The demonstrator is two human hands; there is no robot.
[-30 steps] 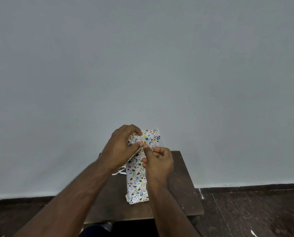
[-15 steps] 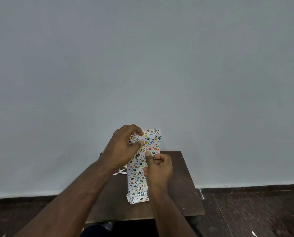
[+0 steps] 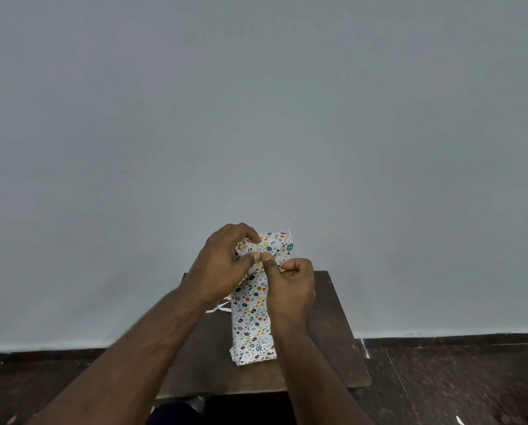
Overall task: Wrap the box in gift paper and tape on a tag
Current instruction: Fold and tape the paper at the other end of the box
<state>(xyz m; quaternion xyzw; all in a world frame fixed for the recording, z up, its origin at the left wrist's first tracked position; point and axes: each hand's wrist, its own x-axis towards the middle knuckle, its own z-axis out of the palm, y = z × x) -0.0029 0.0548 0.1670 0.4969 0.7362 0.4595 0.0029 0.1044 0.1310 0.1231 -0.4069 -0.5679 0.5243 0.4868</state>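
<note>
Head view: I see the box (image 3: 253, 326), wrapped in patterned paper, on the dark counter (image 3: 333, 332), its long axis running away from me, far end raised. My left hand (image 3: 222, 268) pinches paper at that end; my right hand (image 3: 290, 286) presses its thumb there, fingers curled.

Your left hand (image 3: 222, 265) curls its fingers over the top, thumb stretched rightward. Your right hand (image 3: 290, 285) is fisted, thumb raised, its tip meeting the left thumb. Both forearms reach forward.
</note>
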